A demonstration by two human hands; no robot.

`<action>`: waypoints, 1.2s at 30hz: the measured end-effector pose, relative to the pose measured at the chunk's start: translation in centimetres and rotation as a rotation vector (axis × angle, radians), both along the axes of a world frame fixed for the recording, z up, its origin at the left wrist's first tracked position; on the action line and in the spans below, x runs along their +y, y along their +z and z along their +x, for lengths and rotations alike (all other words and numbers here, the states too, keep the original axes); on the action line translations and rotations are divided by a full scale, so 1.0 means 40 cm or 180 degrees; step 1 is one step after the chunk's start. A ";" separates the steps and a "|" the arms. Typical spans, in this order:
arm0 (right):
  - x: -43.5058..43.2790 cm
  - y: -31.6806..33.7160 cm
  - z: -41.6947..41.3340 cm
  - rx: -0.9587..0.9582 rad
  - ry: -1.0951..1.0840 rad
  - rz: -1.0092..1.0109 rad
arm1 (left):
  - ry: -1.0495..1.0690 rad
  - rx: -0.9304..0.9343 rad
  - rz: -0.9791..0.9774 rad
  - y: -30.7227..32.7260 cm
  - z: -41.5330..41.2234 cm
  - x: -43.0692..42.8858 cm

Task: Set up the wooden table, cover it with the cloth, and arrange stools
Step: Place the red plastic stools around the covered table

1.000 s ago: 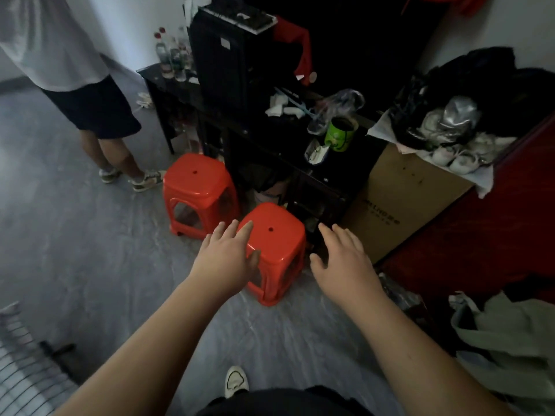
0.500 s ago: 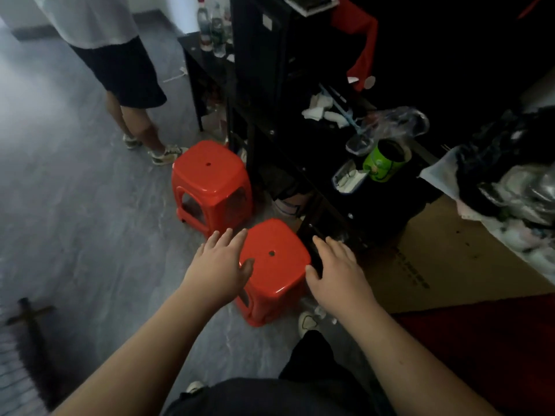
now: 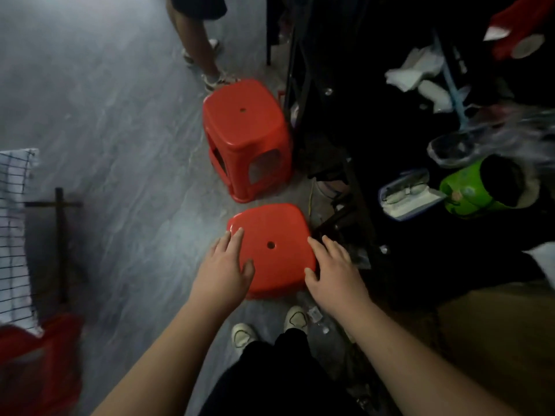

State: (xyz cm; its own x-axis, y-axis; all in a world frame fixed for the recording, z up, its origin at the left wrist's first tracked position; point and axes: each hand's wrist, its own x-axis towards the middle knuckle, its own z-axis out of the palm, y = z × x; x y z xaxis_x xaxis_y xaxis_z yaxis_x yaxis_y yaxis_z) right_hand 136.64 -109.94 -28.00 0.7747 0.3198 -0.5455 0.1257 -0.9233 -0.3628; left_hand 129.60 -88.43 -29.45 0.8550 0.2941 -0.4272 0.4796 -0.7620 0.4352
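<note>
Two red plastic stools stand on the grey floor. The near stool is right below me, seen from above, with a hole in its seat. My left hand lies over its left edge, fingers straight. My right hand lies over its right edge, fingers spread. The far stool stands just beyond it. At the left edge, a white checked cloth hangs over a table with a dark wooden leg frame. A blurred third red stool shows at the lower left.
A dark shelf unit stands close on the right, holding a green cup, an open glasses case and clutter. Another person's legs are beyond the far stool. A cardboard box is at the lower right. My feet are under the near stool.
I have stepped closer and leaned over. Both hands have come down from the air onto the two sides of the near stool's seat.
</note>
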 end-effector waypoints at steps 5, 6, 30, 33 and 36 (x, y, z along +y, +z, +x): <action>0.023 -0.321 0.100 0.0114 -0.0057 0.0095 | 0.0330 0.0195 -0.0036 -0.302 0.047 -0.007; 0.025 -0.388 0.116 0.0127 -0.0029 0.0097 | 0.0383 0.0257 -0.0007 -0.368 0.052 -0.006; 0.041 -0.619 0.128 0.0069 -0.0635 0.0721 | 0.1281 0.0550 -0.0418 -0.553 0.017 0.015; 0.054 -0.446 0.107 -0.0038 -0.0522 0.0773 | 0.1368 0.0391 -0.0435 -0.379 -0.007 0.027; 0.070 -0.249 0.093 -0.0119 -0.0390 0.0839 | 0.1378 0.0210 -0.0329 -0.173 -0.034 0.040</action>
